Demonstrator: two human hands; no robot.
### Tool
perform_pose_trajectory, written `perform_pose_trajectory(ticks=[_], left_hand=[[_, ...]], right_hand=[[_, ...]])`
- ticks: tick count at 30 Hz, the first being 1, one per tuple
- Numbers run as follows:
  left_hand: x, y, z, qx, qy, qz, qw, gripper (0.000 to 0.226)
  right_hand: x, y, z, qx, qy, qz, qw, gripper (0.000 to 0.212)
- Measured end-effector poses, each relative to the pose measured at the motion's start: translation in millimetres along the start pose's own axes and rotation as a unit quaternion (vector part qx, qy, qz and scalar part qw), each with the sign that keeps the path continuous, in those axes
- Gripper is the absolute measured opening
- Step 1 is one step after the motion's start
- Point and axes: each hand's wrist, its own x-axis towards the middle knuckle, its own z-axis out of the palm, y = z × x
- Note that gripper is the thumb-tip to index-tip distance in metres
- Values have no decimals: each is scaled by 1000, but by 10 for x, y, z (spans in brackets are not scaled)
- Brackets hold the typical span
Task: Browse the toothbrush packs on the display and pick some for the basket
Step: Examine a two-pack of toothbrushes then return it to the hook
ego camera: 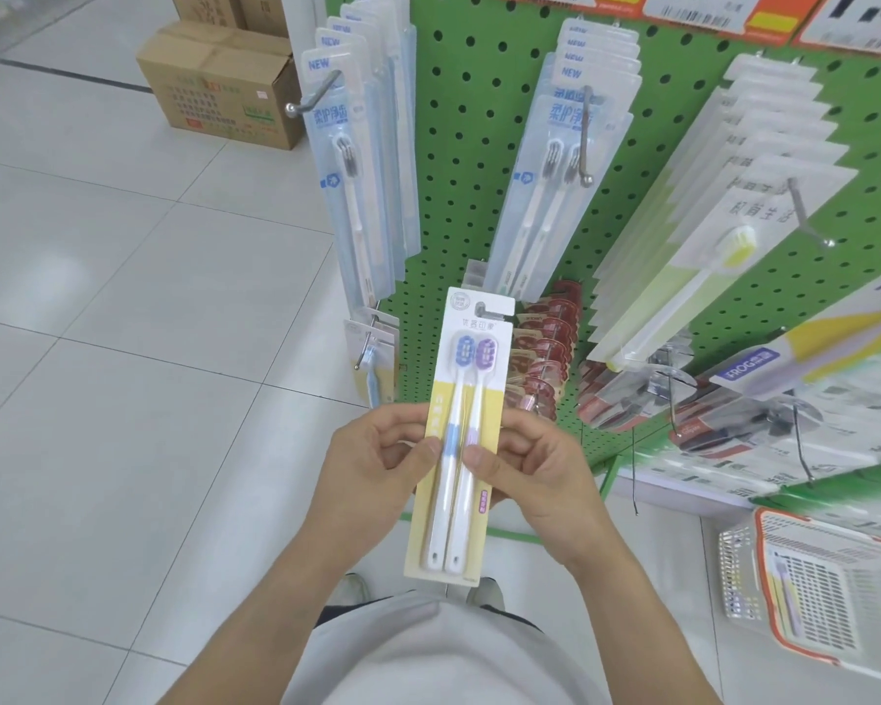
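I hold a twin toothbrush pack (466, 379) upright in front of me, a white and yellow card with one blue and one purple brush. My left hand (377, 460) pinches its left edge, thumb on the front. On the right edge my right hand (535, 470) grips it the same way. Beyond it stands the green pegboard display (459, 145) with hanging blue-white toothbrush packs (357, 160) and another row of such packs (560, 165). A white basket with an orange rim (764, 521) sits low at the right, a pack lying inside.
Clear packs with a yellow-headed brush (723, 246) hang at the right, and red packets (545, 348) on lower hooks. Metal hooks stick out from the board. Cardboard boxes (220, 78) stand on the white tiled floor at the back left.
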Motion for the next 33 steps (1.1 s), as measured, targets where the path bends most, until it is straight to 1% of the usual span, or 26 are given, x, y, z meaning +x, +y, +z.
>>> perform_pose_trajectory(ticks=[2, 5, 8, 11, 14, 17, 20, 27, 33], left_hand=[[-4, -23, 37, -9, 19, 7, 1000, 25], [-8, -33, 67, -23, 35, 7, 999, 25], [-21, -18, 76, -20, 22, 8, 1000, 24], [-45, 12, 72, -23, 8, 5, 1000, 21], [-62, 23, 87, -27, 9, 5, 1000, 23], [-63, -8, 106, -40, 26, 4, 999, 25], [-71, -26, 115, -48, 41, 7, 998, 26], [-97, -71, 128, -51, 53, 12, 997, 26], [-129, -97, 146, -49, 56, 11, 997, 25]], right_hand=[[-24, -8, -38, -29, -22, -6, 999, 37], [-60, -21, -95, -42, -57, 11, 997, 39], [-84, -13, -111, -45, -50, 20, 998, 37], [-95, -6, -118, -35, -51, 31, 998, 40], [-89, -15, -138, -43, -57, 31, 997, 42], [-88, -46, -181, -62, -86, 18, 994, 44], [-105, -77, -229, -72, -122, 18, 990, 51], [-125, -39, -207, -87, -124, 0, 988, 55], [-157, -41, -224, -91, -131, -1, 987, 52]])
